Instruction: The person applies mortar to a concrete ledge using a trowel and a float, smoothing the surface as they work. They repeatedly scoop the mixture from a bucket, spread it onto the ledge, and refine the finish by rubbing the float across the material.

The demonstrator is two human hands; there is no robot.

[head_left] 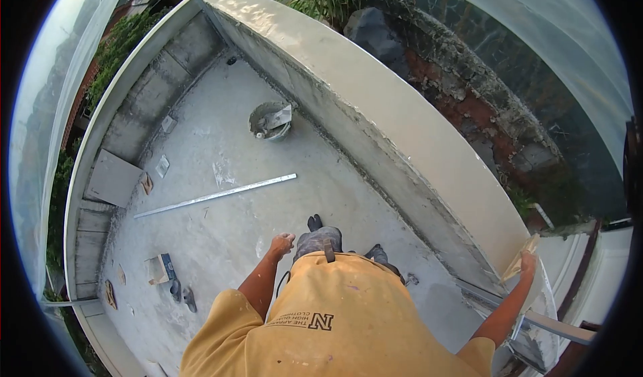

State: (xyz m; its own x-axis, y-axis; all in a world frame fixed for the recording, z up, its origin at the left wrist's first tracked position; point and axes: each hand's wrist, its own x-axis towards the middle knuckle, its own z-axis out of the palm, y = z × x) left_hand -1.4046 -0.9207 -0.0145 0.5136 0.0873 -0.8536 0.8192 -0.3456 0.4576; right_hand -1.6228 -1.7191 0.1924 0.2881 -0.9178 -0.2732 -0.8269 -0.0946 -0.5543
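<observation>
My right hand (pixel 528 266) is at the near end of the smooth, cream-coloured wall top (pixel 408 129), its fingers closed on a crumpled tan sheet (pixel 514 268). Whether the sheet is paper or cloth I cannot make out. Part of it lies against the wall's end. My left hand (pixel 282 243) hangs in the air beside my left leg, fingers loosely curled, with nothing visible in it. Below it is the grey concrete floor (pixel 221 243).
A bucket (pixel 269 123) with a trowel in it stands by the long wall. A metal straightedge (pixel 216 196) lies across the floor. To the left are a board (pixel 114 178), an opened box (pixel 161 268) and dark shoes (pixel 189 299). A metal rail (pixel 559 326) is near my right arm.
</observation>
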